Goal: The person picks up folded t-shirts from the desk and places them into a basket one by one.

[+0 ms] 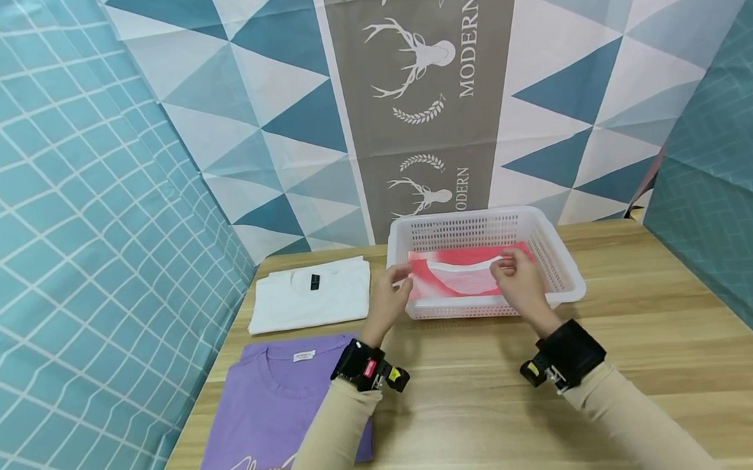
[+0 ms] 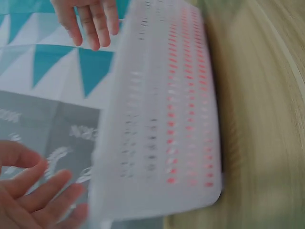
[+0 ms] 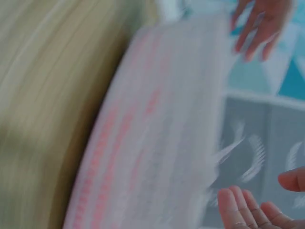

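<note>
Both hands are raised over the near rim of the white basket (image 1: 563, 255). The left hand (image 1: 388, 294) is at the basket's near left corner, fingers loosely spread in its wrist view, and the head view puts its fingertips against the left edge of the folded pink shirt (image 1: 460, 277); whether they actually pinch the cloth I cannot tell. The right hand (image 1: 520, 281) is just across from it, fingers relaxed and slightly apart, tips at the shirt's white collar band, again with no clear grip visible. The pink shirt lies inside the basket, directly beyond and beneath both hands.

Left of the left hand, well apart from the basket, a folded white shirt (image 1: 312, 294) lies near the table's far left edge; closer in, beside the left forearm, a purple shirt (image 1: 277, 407) lies spread flat. To the right of the right hand the wooden table (image 1: 640, 350) is bare out to its edge.
</note>
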### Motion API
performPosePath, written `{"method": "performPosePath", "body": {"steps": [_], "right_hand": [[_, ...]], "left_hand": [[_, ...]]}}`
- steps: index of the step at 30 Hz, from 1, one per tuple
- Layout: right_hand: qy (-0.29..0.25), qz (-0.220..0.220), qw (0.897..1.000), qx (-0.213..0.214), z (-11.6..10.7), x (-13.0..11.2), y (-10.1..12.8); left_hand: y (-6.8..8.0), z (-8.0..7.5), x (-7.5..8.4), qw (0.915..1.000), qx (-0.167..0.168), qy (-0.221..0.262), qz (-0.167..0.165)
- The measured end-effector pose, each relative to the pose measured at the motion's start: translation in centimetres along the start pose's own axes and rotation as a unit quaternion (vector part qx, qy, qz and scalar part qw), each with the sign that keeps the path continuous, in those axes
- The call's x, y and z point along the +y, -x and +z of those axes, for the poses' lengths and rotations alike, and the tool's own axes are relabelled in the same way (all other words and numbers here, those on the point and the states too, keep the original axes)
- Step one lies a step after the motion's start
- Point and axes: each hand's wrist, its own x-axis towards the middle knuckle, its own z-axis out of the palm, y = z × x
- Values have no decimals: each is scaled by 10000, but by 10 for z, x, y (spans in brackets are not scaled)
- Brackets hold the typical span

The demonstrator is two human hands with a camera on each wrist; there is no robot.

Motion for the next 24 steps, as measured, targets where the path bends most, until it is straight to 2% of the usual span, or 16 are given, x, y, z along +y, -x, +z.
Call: {"method": "performPosePath", "body": {"steps": [4,7,10,14,16,18,22,24], "right_hand": [[-671,-85,9973,-289,14,-18,26],[-1120,-87,9918,-607,26,-27,45],[-1392,24,9858,-942,41,-33,62],[-1607,390,9776,-1301,67,-37,81],[-1619,549,9731,-1548,82,-37,91],[-1614,729,9641,-1979,98,-36,103],[-1546,1172,9337,-3009,126,-28,124],[-1549,1428,9204,-3293,138,-24,132]], "left_hand": [[21,-19,0,9989,-314,-152,-300],[40,-36,-1,9978,-397,-221,-490],[60,-56,-6,9972,-292,-278,-637],[86,-87,-16,9931,22,-647,-979],[98,-105,-22,9863,235,-1002,-1288],[110,-125,-30,9777,408,-1280,-1616],[133,-158,-49,9542,637,-1781,-2316],[144,-170,-59,9402,644,-2036,-2655]]}}
